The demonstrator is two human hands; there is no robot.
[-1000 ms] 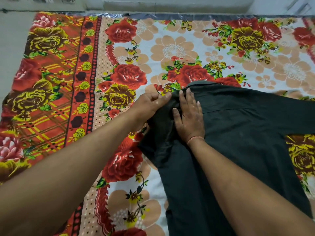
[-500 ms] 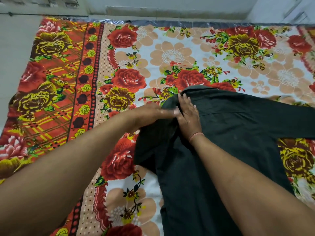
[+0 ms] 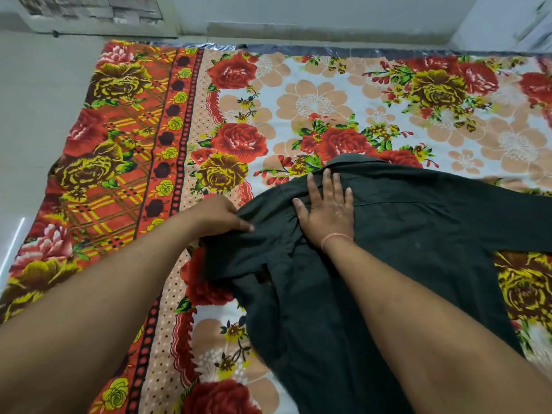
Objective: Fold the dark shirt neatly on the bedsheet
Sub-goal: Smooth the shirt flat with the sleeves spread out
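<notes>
shirt [image 3: 418,234] on bedsheet [image 3: 313,100], bedsheet on floor [image 3: 35,115]

A floral bedsheet [image 3: 313,103] covers the floor [image 3: 35,115] — the dark shirt [image 3: 418,240] lies on it toward four o'clock.

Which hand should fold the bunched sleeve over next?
The left hand, probably. It already pinches the bunched sleeve at the left edge of the dark cloth shirt, so it could carry that over. The right hand lies flat, fingers spread, below the collar, better placed to pin the shirt to the floral bedsheet.
</notes>
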